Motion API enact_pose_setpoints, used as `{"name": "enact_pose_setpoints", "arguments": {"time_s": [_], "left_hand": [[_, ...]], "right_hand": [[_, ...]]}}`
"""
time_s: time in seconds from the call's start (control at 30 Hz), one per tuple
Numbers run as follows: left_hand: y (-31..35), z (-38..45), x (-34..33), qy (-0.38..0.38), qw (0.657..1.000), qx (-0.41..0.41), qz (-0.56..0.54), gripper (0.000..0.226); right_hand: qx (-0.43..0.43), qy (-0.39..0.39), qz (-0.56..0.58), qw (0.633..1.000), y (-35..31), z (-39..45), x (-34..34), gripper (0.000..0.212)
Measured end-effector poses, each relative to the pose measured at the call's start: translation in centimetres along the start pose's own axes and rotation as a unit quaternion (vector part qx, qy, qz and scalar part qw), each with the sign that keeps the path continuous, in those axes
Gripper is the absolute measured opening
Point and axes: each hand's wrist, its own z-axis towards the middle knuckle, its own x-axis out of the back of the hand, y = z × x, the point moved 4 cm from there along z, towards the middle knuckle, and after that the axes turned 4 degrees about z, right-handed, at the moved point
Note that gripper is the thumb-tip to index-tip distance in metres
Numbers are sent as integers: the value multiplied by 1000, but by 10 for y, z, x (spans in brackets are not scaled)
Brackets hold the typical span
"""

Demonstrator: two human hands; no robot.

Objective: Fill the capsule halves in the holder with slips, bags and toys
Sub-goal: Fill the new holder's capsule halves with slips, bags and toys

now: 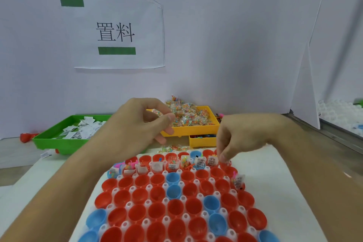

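Right hand (231, 139) pinching a candy bag (227, 161) into a 1 o'clock red capsule half (228, 169); left hand (145, 124) clutching spare bags (156, 112). Light, crinkly, slippery: pinch edges.

Red capsule halves (157, 211) fill most of the white holder (185, 217), with a few blue ones (172, 178) scattered among them. A green tray (49, 139) holds white slips (86, 130); a yellow tray (196, 128) holds clear bags (188, 114) of multicoloured beads.
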Motion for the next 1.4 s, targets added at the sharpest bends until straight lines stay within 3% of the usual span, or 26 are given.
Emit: {"name": "enact_pose_setpoints", "arguments": {"time_s": [0.1, 0.33, 0.8, 1.13, 1.23, 1.4], "left_hand": [[-2, 0, 3, 3, 1000, 3, 0, 16], [-5, 3, 5, 7, 1000, 3, 4, 13], [-27, 13, -7, 23, 999, 21, 41, 12], [-55, 91, -57, 9, 964, 2, 265, 5], [-62, 129, -75, 30, 959, 9, 280, 16], [-69, 164, -104, -23, 933, 31, 358, 15]], "right_hand": [[-15, -25, -21, 999, 2, 8, -9, 2], [-15, -80, -5, 997, 5, 20, -22, 7], [-4, -81, 12, 997, 6, 27, -27, 14], [-13, -35, 17, 999, 11, 24, -18, 22], [-5, -14, 24, 1000, 12, 21, -12, 20], [4, 24, 40, 999, 21, 16, -2, 21]]}}
